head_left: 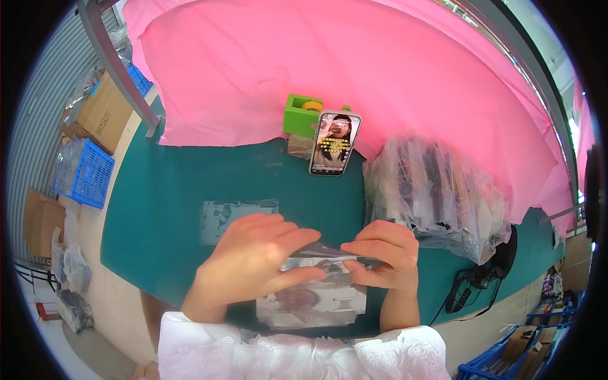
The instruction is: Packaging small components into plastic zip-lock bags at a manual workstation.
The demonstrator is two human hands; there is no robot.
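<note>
On the table close to my body lies a flat white-and-grey sheet (342, 303) with slots and notched edges, possibly a stack, under glossy clear plastic. My right hand (386, 253) pinches the far edge of a clear plastic film (326, 252) between thumb and fingers. My left hand (253, 256) hovers over or rests on the left part of the sheet, fingers stretched forward and thumb apart from them. Whether its fingertips touch the film is hard to tell. Beyond my left hand lies a clear plastic piece with pale shapes (237, 212), partly covered by that hand.
A phone (335, 142) leans upright beside a green tape holder (301, 114). At the right stand several plastic-wrapped items (437, 193) and a black strapped object (484, 275). Pink cloth (253, 69) hangs behind the green table (158, 209). Left, a blue crate (94, 174) and cardboard box (107, 114).
</note>
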